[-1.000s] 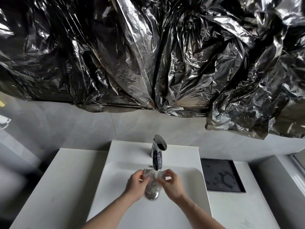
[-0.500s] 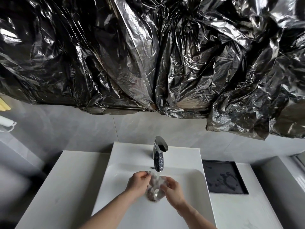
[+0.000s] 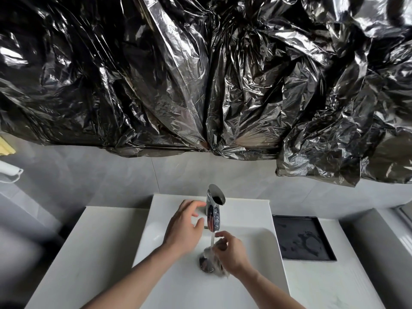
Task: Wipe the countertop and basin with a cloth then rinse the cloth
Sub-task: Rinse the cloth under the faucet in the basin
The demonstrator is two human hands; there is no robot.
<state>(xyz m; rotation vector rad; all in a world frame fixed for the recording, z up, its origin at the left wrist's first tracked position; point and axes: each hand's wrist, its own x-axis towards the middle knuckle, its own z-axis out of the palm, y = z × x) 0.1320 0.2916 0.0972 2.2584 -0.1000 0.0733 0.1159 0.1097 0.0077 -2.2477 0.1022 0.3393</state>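
Note:
A white basin (image 3: 263, 246) sits in a white countertop (image 3: 89, 253). Water runs from the chrome tap (image 3: 214, 210) onto a wet, bunched grey cloth (image 3: 217, 263) held over the chrome drain (image 3: 205, 264). My right hand (image 3: 231, 255) grips the cloth under the stream. My left hand (image 3: 185, 226) is empty, fingers spread, raised beside the tap's left side close to its body.
A black square tray (image 3: 303, 239), wet, is set into the counter right of the basin. Crumpled black plastic sheeting (image 3: 200, 74) covers the wall above. A grey ledge (image 3: 379, 253) rises at the right. White and yellow items (image 3: 6, 166) hang at the far left.
My left hand let go of the cloth and rose up beside the tap. My right hand keeps the cloth under the running water, over the drain.

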